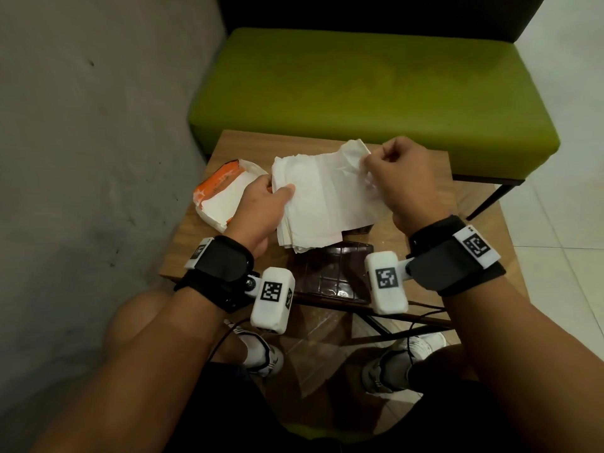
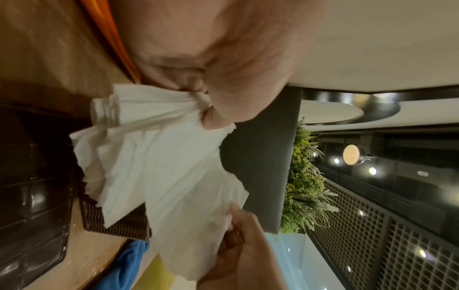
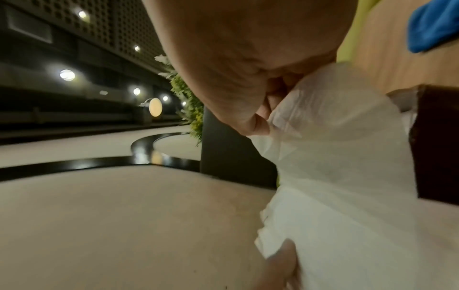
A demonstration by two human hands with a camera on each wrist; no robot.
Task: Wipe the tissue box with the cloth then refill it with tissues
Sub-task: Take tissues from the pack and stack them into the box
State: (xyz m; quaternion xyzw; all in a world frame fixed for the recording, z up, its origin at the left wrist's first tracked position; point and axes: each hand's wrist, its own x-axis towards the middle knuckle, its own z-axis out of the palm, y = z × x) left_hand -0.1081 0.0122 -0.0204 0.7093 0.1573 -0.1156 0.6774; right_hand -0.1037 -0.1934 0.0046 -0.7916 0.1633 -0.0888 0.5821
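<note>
One stack of tissues (image 1: 322,197) held over one dark tissue box (image 1: 330,273); contents hidden. Left hand (image 1: 261,207) grips its left edge, right hand (image 1: 405,181) pinches the top sheet. One orange pack (image 1: 219,194), one blue cloth (image 2: 131,261).

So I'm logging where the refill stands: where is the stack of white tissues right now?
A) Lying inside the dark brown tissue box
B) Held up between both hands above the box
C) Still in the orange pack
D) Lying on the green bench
B: the left hand and right hand each grip a side of the stack of white tissues, above the dark brown tissue box.
</note>
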